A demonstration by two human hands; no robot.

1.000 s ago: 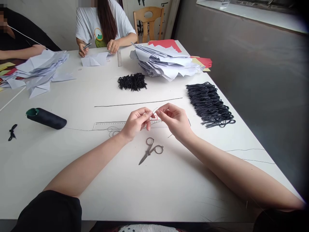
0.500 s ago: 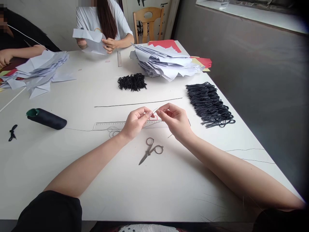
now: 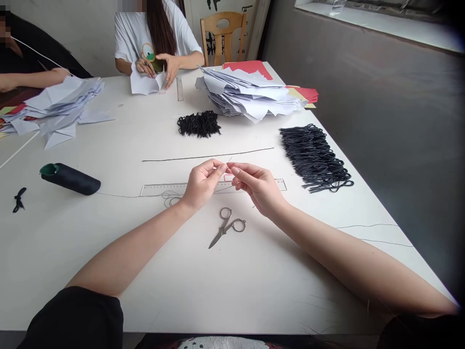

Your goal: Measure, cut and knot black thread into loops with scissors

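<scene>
White table [image 3: 203, 295] beneath inward-slanting forearms [image 3: 141, 247], left fingers [image 3: 219, 170] and right fingers [image 3: 239, 172] tight on thread [image 3: 229, 159].

The thread spool [image 3: 74, 180] is black, its inner core [image 3: 49, 169] green. Thread [image 3: 119, 195] reads dark. Scissors [image 3: 222, 230] are silver-grey. The ruler [image 3: 160, 189] is transparent with dark graduations. Looped cords [image 3: 314, 157] show blue-black; the table [image 3: 163, 291] is white.

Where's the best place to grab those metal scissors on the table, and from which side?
Probably by the two finger rings, coming from above and the wearer's right. The scissors lie flat with their rings spread apart at the far, right-hand end, while the pointed blades face the near left, so this approach should keep fingers off the tip.
</scene>
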